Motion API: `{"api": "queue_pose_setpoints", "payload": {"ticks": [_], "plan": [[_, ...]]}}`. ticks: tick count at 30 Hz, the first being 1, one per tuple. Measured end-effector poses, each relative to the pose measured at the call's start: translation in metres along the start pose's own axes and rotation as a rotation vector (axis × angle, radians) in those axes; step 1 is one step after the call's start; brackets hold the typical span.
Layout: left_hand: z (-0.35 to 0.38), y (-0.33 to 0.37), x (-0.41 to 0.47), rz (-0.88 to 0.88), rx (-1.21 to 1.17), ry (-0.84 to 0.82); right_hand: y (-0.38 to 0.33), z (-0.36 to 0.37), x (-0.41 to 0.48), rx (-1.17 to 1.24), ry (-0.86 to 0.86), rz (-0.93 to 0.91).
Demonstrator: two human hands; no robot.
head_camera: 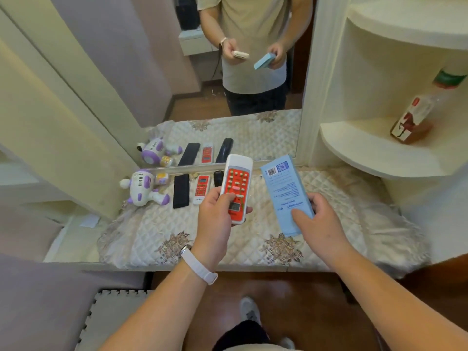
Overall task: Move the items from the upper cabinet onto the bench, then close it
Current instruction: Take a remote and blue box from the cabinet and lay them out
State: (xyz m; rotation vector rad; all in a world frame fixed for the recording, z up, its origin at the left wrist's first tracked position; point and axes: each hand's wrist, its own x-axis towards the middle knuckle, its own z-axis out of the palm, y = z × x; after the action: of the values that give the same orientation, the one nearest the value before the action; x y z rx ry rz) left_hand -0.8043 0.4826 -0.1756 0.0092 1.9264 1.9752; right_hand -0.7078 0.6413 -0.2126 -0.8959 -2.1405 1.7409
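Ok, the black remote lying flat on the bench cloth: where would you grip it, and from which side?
Probably its near end, from above. The black remote lies flat, pointing away from the person, with the toy close on its left and a small red remote on its right. The near end is freest, so pinch across its width there.

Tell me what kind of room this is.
Likely a home bedroom's dressing nook: a mirror over a quilted bench, corner shelves beside it, and a toy on the bench.

Left grip (215,214) holds red remote (236,181), right grip (323,220) blue box (283,188).
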Motion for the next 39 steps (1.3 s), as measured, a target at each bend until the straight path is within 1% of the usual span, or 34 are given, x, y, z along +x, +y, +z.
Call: {"api": "queue_pose_setpoints", "payload": {"ticks": [11,17,22,30,33,35,37,39], "plan": [[0.024,-0.040,0.127,-0.215,-0.120,-0.067,0.020,0.015,0.097,-0.126,0.006,0.112],[0.029,-0.075,0.183,-0.325,-0.135,-0.095,0.035,0.034,0.150,-0.181,0.005,0.200],[0.032,-0.109,0.221,-0.426,-0.058,-0.096,0.063,0.054,0.187,-0.243,-0.007,0.292],[0.045,-0.145,0.254,-0.559,0.082,-0.098,0.104,0.065,0.226,-0.190,-0.020,0.449],[0.049,-0.152,0.259,-0.612,0.118,-0.087,0.115,0.065,0.237,-0.151,-0.083,0.503],[0.052,-0.154,0.261,-0.618,0.146,-0.090,0.122,0.066,0.241,-0.159,-0.141,0.519],[0.053,-0.156,0.259,-0.600,0.198,-0.091,0.126,0.066,0.244,-0.219,-0.204,0.507],[0.052,-0.157,0.253,-0.546,0.272,-0.081,0.127,0.062,0.245,-0.320,-0.256,0.466]]}}
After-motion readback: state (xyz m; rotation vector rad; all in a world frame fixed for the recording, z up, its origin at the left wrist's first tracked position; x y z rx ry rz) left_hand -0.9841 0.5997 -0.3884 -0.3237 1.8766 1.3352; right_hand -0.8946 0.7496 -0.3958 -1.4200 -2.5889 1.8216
